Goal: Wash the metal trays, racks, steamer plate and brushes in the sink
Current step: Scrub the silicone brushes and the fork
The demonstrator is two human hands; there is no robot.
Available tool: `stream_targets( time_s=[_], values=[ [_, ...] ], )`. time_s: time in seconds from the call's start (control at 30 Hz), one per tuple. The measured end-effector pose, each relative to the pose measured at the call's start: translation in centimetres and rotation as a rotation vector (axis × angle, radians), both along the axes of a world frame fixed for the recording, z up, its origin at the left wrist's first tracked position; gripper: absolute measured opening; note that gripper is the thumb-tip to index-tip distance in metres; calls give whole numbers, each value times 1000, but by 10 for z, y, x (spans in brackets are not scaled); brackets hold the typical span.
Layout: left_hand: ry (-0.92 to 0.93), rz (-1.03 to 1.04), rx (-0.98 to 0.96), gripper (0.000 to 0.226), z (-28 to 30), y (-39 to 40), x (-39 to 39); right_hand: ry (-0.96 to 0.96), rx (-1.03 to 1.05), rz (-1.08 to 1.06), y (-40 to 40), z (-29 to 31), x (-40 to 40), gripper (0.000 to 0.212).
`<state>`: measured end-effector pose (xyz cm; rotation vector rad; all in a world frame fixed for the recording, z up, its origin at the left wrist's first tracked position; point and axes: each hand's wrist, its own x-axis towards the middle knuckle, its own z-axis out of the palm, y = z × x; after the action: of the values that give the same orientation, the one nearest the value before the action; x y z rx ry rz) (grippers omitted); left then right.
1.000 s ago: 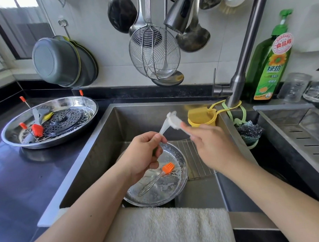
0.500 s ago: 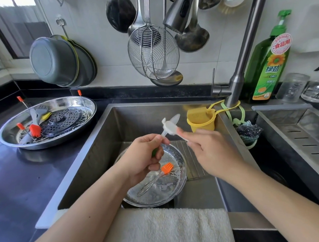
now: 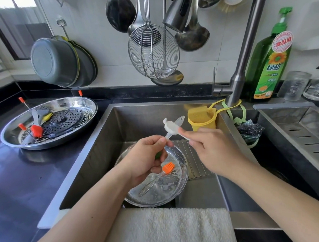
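Over the sink [image 3: 105, 140], my left hand [image 3: 145, 157] grips a clear-handled silicone brush [image 3: 178, 121] whose green head peeks out under the fingers. My right hand [image 3: 210, 151] pinches a white scrubbing brush [image 3: 170, 126] and holds its bristles against that clear handle. Below lies a round metal tray [image 3: 177, 189] with soap film and an orange-headed brush [image 3: 168, 168] in it. A wire rack [image 3: 196, 155] lies under the tray's right side. On the left counter a large metal tray [image 3: 67, 104] holds a perforated steamer plate [image 3: 64, 120], a rack and several brushes.
The faucet [image 3: 243, 63] rises at the right with its spray head [image 3: 180, 11] hanging above the sink. A yellow sponge holder [image 3: 202, 120], a steel scourer [image 3: 249, 128] and a green detergent bottle [image 3: 269, 66] are nearby. A white towel [image 3: 168, 227] drapes the sink's front edge. Ladles and a wire skimmer [image 3: 152, 52] hang on the wall.
The white scrubbing brush has slid a little along the clear handle; both hands stay close together above the sink tray.
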<state>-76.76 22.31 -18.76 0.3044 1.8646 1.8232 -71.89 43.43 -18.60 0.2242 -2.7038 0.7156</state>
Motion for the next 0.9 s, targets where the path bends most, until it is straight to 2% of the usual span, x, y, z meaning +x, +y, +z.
stream_targets(
  time_s=[0.13, 0.23, 0.3, 0.4, 0.53, 0.67, 0.77, 0.8, 0.9],
  values=[
    [-8, -20, 36, 30, 0, 2, 0, 22, -27, -171, 19, 5, -11, 51],
    [-57, -54, 143, 22, 2, 2, 2, 4, -33, 79, 0, -3, 2, 57],
    [-82, -75, 193, 21, 5, 1, 1, 31, -51, 110, -3, -7, 0, 57],
    [-139, -79, 297, 29, 9, 1, 1, 71, -102, -24, 11, -5, -11, 56],
    [-222, -101, 469, 40, 11, 0, 0, 66, -65, 221, -5, -11, 3, 57],
    [-261, -167, 564, 56, 11, 0, 2, 124, -94, 67, 5, -8, -10, 56],
    [-287, -69, 613, 65, 8, 1, -2, 68, -62, 265, -7, -12, 3, 56],
    [-295, -51, 635, 68, 7, 0, -3, 68, -50, 271, -8, -12, 3, 56],
    [-300, -106, 682, 76, 11, 0, -2, 110, -59, 133, -4, -8, -7, 56]
  ],
)
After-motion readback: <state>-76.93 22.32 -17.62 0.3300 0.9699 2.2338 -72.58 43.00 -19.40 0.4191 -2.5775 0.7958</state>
